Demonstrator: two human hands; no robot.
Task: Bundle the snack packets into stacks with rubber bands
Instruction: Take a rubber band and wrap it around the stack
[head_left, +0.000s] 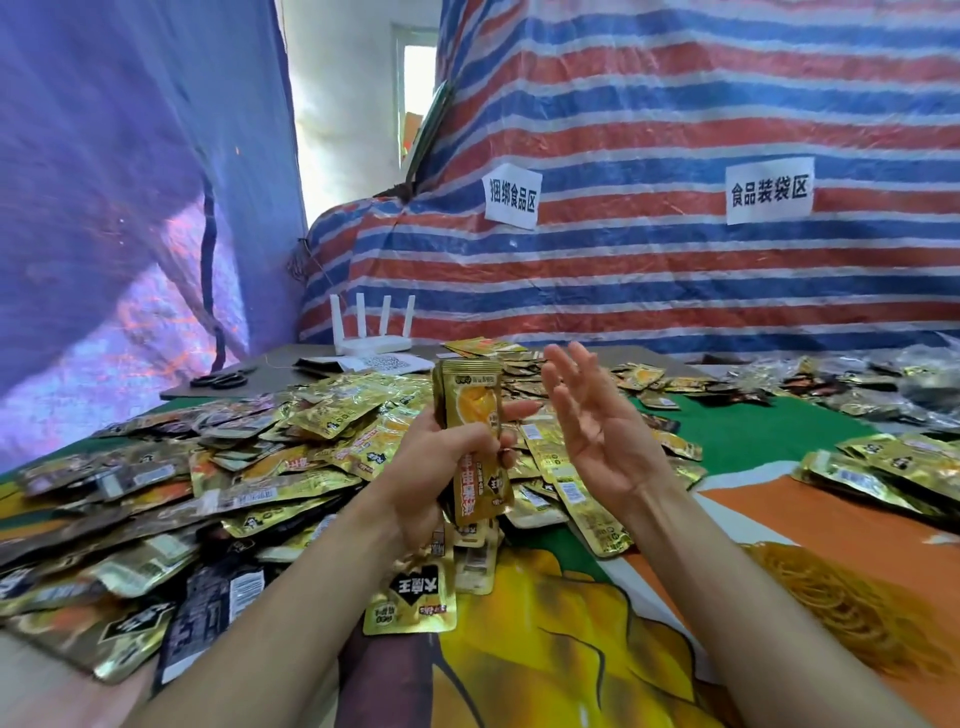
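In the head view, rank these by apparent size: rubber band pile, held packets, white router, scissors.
1. rubber band pile
2. held packets, though nearness to the camera enlarges them
3. white router
4. scissors

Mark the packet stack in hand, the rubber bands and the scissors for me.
packet stack (469, 408), head view, front packet's upper face.
rubber bands (857, 618), head view, middle of the heap.
scissors (219, 381), head view, black handle loops.

One head-worn wide-angle camera looks forward and down, close over a green-and-orange printed tablecloth (753, 436), facing a red-blue-white striped tarpaulin (675, 270).
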